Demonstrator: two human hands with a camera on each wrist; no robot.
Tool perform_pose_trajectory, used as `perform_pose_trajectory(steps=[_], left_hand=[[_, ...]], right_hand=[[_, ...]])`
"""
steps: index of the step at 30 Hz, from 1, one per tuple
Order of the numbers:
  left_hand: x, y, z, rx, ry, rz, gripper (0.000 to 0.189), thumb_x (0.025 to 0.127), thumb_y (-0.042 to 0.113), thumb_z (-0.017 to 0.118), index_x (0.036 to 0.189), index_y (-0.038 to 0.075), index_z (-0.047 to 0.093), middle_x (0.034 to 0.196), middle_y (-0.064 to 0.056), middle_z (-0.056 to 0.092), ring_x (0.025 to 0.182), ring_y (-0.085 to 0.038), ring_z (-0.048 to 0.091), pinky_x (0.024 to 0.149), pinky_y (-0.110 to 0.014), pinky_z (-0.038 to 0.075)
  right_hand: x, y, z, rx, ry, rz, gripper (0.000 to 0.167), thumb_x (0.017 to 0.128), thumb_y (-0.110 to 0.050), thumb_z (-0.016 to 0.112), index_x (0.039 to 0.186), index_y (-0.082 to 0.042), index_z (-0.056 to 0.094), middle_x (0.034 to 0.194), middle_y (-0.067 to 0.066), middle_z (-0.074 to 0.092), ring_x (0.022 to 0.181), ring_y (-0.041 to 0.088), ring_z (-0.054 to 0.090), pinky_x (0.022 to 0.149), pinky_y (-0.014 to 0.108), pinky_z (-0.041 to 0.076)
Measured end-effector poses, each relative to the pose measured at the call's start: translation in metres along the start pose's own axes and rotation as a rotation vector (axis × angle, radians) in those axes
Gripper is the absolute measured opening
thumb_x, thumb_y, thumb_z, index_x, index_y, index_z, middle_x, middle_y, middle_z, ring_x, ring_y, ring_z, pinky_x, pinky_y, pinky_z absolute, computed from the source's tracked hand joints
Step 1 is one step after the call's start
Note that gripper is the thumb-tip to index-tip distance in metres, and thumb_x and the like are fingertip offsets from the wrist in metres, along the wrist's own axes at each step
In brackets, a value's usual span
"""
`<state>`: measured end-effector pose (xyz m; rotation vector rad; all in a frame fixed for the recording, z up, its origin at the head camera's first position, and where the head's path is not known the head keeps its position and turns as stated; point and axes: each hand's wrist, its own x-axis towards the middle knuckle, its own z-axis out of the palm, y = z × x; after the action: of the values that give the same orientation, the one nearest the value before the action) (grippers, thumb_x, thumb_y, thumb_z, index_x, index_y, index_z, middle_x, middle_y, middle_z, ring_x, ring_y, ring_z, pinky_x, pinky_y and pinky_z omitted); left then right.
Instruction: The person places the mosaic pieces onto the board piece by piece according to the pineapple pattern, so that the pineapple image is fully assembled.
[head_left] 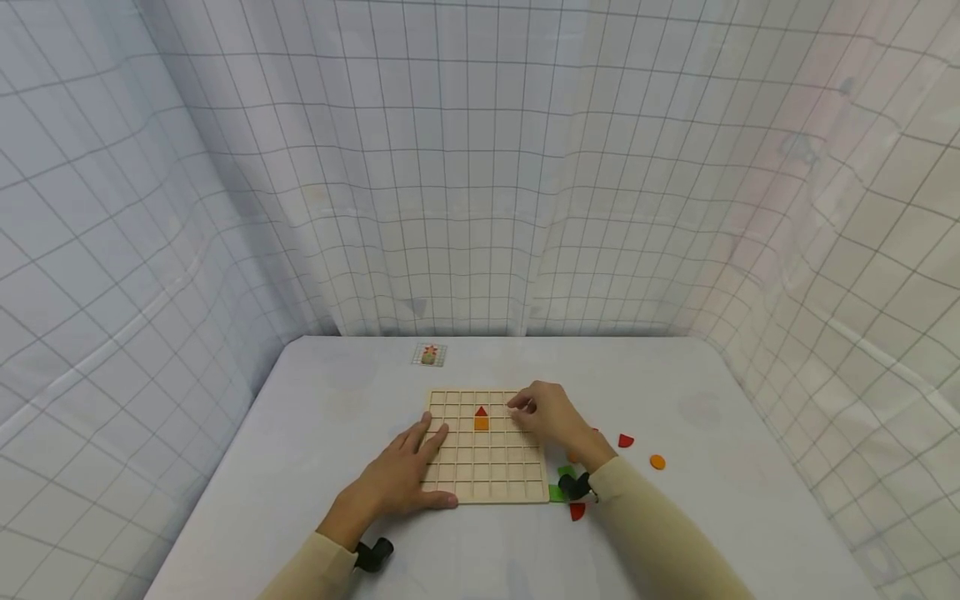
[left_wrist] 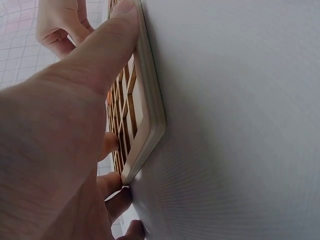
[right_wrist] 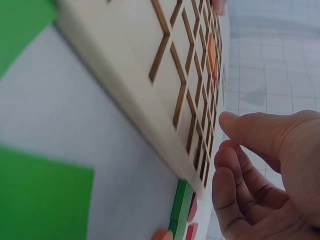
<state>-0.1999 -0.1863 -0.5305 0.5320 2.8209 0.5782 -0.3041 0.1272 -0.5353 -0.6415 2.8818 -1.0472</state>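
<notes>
The wooden grid board [head_left: 491, 467] lies flat on the white table. My left hand [head_left: 401, 475] rests along its left side with fingers spread, the thumb on the near edge [left_wrist: 155, 112]. One orange square [head_left: 482, 423] sits in a cell of the upper half, a red triangle [head_left: 482, 411] directly beyond it. My right hand [head_left: 551, 410] hovers by the board's far right part, fingers bent. In the right wrist view a gap shows between the thumb [right_wrist: 250, 131] and the fingers, with no piece visible there.
Right of the board lie green pieces [head_left: 557, 493], red pieces [head_left: 626, 441] and an orange disc [head_left: 657, 462], some partly under the right forearm. A small patterned card [head_left: 430, 355] lies beyond the board. Gridded white curtains [head_left: 480, 208] surround the table.
</notes>
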Motion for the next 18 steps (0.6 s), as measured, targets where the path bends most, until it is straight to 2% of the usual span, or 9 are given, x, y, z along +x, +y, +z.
perform_pose_trajectory(steps=[7,13,18], left_hand=[[-0.001,0.001,0.0,0.002,0.004,0.001,0.126,0.091,0.07,0.093,0.185,0.011,0.033,0.194,-0.026,0.02,0.175,-0.053,0.035,0.135,-0.07,0.043],[-0.001,0.0,0.002,0.0,0.006,0.001,0.126,0.091,0.07,0.094,0.185,0.011,0.034,0.194,-0.027,0.02,0.174,-0.054,0.036,0.135,-0.071,0.043],[0.001,-0.002,0.003,0.008,0.009,0.006,0.125,0.091,0.07,0.093,0.185,0.011,0.034,0.194,-0.027,0.02,0.174,-0.053,0.036,0.135,-0.071,0.044]], right_hand=[[-0.004,0.016,-0.013,-0.013,0.019,0.052,0.016,0.105,-0.011,0.087,0.121,-0.01,0.091,0.111,0.004,0.079,0.095,0.013,0.067,0.086,0.031,0.06],[-0.007,0.029,-0.019,-0.05,0.033,0.085,0.021,0.104,-0.011,0.088,0.124,-0.009,0.09,0.108,0.006,0.076,0.092,0.016,0.061,0.079,0.029,0.054],[-0.009,0.038,-0.023,-0.056,0.045,0.103,0.023,0.103,-0.01,0.089,0.126,-0.009,0.089,0.111,0.008,0.077,0.094,0.017,0.067,0.084,0.033,0.059]])
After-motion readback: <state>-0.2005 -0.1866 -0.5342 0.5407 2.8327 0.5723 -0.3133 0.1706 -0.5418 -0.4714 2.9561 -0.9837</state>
